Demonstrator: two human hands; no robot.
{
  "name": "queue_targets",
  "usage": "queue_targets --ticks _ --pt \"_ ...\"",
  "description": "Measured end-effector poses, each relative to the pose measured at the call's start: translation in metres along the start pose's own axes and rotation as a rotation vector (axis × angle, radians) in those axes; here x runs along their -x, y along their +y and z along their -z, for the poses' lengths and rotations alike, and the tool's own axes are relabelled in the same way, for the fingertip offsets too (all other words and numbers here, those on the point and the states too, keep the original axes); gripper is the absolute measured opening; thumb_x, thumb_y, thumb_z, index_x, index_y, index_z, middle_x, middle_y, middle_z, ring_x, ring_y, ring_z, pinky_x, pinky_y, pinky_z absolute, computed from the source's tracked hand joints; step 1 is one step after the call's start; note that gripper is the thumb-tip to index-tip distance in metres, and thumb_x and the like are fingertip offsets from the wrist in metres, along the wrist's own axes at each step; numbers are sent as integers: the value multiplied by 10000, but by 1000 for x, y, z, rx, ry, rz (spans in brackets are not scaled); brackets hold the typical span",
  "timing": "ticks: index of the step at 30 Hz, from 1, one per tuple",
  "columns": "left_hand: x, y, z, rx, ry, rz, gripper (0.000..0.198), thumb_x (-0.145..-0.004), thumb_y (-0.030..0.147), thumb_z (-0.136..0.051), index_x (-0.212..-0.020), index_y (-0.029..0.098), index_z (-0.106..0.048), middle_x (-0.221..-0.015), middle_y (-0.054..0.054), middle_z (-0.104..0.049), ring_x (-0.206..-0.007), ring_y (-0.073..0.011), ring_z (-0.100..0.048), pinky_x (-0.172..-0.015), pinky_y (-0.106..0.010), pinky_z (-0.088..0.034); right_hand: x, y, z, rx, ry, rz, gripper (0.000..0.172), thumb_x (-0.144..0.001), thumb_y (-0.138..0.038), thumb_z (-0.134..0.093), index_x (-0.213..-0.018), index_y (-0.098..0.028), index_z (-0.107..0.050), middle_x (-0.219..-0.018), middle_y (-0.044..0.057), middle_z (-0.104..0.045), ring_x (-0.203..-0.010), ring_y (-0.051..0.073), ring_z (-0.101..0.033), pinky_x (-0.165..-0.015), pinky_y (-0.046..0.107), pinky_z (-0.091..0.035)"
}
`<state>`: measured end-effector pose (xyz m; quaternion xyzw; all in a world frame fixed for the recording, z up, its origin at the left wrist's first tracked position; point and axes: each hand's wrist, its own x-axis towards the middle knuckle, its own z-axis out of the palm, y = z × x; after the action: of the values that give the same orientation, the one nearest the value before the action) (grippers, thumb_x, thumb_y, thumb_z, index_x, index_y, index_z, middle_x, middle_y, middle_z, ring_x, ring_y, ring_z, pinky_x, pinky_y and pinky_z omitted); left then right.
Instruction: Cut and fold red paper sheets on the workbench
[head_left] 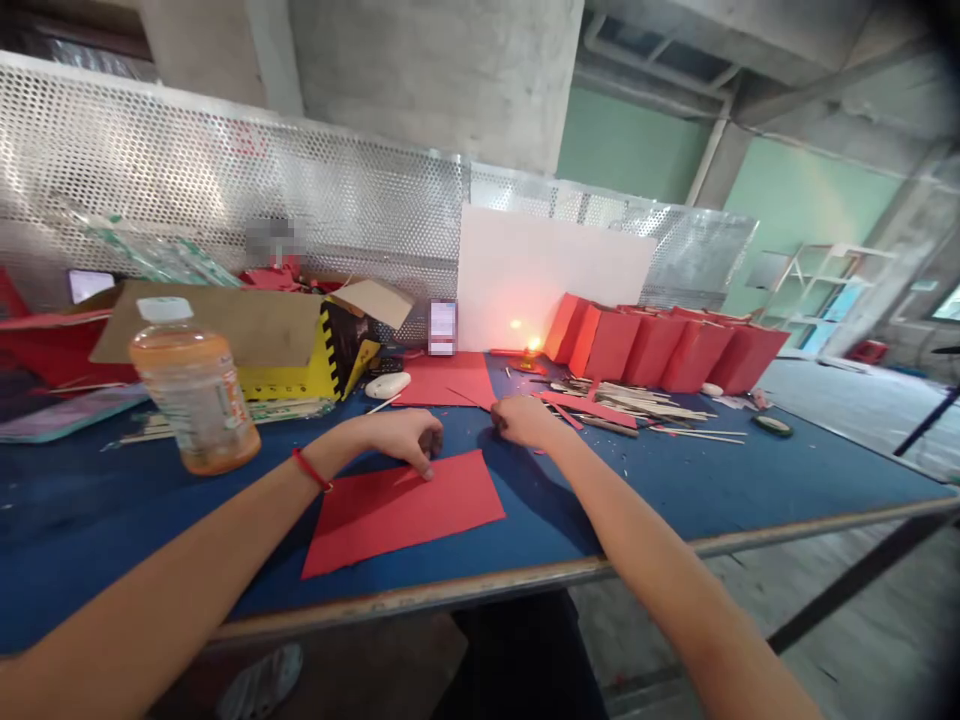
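While hands (405, 435) (525, 420) rest by red paper (405, 512), bottle (195, 390) stands left; sticks (645, 405) right

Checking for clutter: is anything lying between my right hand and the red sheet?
Nothing visible: only bare blue table separates the right hand from the red sheet, which the left hand touches.

A perforated metal screen (225, 190) runs behind a blue-topped worktable (750, 480), beneath a bare concrete wall (435, 70). A white board (547, 270) leans against the screen. To the right, pale green walls (810, 200) rise beyond a grey concrete floor (885, 660), with a white shelf frame (817, 280) and daylight at a window (949, 305).
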<state>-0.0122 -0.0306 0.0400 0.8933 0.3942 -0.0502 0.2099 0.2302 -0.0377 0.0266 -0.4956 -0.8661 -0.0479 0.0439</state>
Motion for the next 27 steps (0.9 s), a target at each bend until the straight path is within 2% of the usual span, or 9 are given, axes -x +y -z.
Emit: queue_targets --ticks 2,4,6,9,14,18,20,22,27 --pt "0 -4 -3 31 1 -16 375 -631 407 -760 -889 175 -617 -893 -47 -688 -776 -197 -629 -630 -263 -463 1 9 -4 -49 62 -16 302 -884 -125 -493 -1120 -75 -675 -1115 186 -715 -990 240 -658 -765 304 -439" --pt "-2 -9 -5 44 16 -37 358 -648 415 -751 -875 175 -614 -851 -34 -667 -738 -187 -608 -612 -263 -442 -1 11 -10 -169 55 50 284 -947 -212 -483 -1145 -120 -665 -1119 116 -720 -977 183 -650 -791 262 -447" --pt "-4 -14 -8 63 18 -58 363 -655 431 -747 -873 176 -612 -795 -14 -635 -686 -176 -575 -588 -268 -410 -6 9 -18 -407 -20 171 228 -922 -297 -575 -1042 -149 -700 -1013 57 -734 -902 156 -645 -775 237 -452" --pt "-7 -21 -10 93 25 -94 367 -644 438 -759 -848 180 -598 -761 7 -594 -656 -163 -530 -581 -273 -375 -15 6 -30 -695 -90 256 107 -790 -246 -697 -828 -146 -708 -827 29 -707 -769 154 -609 -703 249 -444" --pt "-6 -17 -14 110 44 -143 296 -699 435 -700 -738 194 -532 -686 34 -476 -624 -142 -445 -570 -274 -310 -16 6 -33 -771 -57 245 116 -782 -263 -665 -773 -150 -685 -710 0 -640 -645 129 -531 -615 252 -410" --pt "-12 -2 -26 123 214 -179 325 -793 476 -547 -657 206 -427 -637 40 -349 -581 -123 -334 -549 -284 -248 -15 1 -30 -807 29 223 149 -809 -283 -622 -782 -146 -673 -673 -15 -590 -626 119 -491 -598 253 -382" --pt "-18 4 -32 152 301 -168 354 -806 507 -485 -635 205 -418 -630 29 -358 -585 -129 -341 -553 -289 -249 -17 -1 -31 -833 58 219 150 -818 -272 -610 -790 -141 -677 -658 -16 -583 -619 118 -496 -595 252 -381" --pt "-23 7 -37 186 341 -155 381 -805 533 -454 -613 207 -412 -614 25 -355 -579 -132 -343 -553 -294 -247 -18 -2 -31 -882 89 191 141 -830 -248 -594 -798 -137 -675 -653 -10 -596 -607 119 -522 -595 252 -398" --pt "-28 4 -38 263 343 -130 400 -761 553 -481 -575 216 -374 -594 32 -309 -569 -129 -320 -552 -298 -238 -11 0 -25 -912 173 114 142 -852 -189 -552 -757 -146 -648 -687 19 -650 -636 124 -587 -632 252 -445"
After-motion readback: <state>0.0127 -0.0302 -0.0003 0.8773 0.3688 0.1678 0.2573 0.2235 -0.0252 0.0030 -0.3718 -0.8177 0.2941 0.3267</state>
